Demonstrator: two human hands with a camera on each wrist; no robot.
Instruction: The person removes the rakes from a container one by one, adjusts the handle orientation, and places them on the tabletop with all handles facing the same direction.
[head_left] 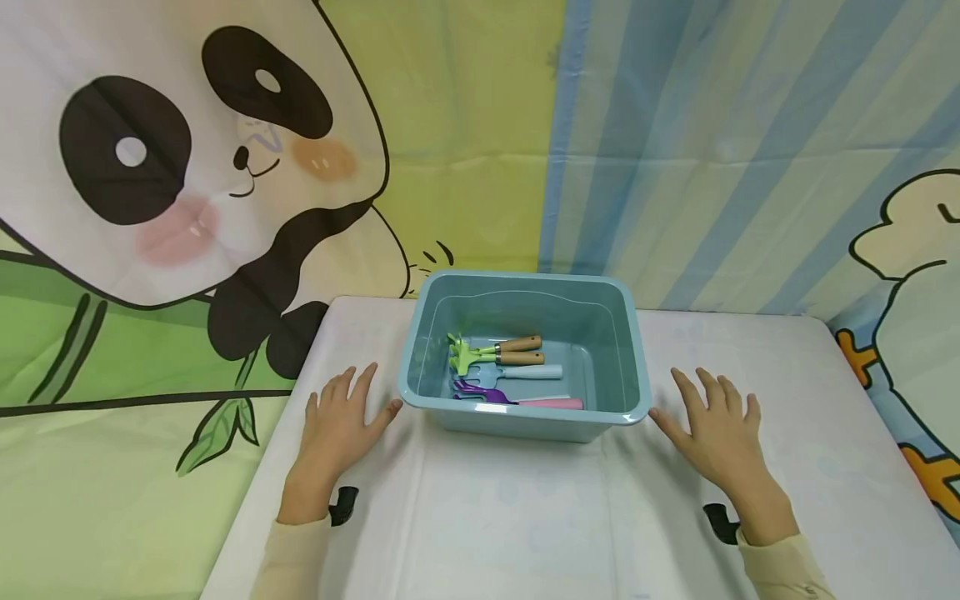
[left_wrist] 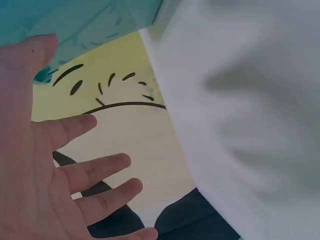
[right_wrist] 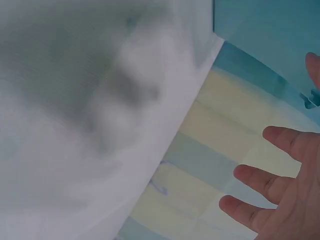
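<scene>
A blue-grey plastic basin [head_left: 525, 423] stands at the back of the table, with several small hand garden tools lying in it. Two are lime-green rakes [head_left: 467, 357] with wooden handles; beside them lie a light-blue fork [head_left: 491, 375] and a purple fork [head_left: 491, 393] near a pink handle [head_left: 555, 403]. My left hand [head_left: 337, 433] is spread at the basin's left side, thumb tip right by the rim. On the opposite side my right hand [head_left: 720, 437] spreads its fingers, thumb close to the right corner. In both wrist views the hands hold nothing.
White cloth covers the table [head_left: 510, 517]. Behind it hangs a printed curtain [head_left: 465, 142] with a panda and stripes, reaching down past the table's left and right edges. A black wrist mount [head_left: 343, 505] shows at the left wrist, another [head_left: 722, 523] at the right.
</scene>
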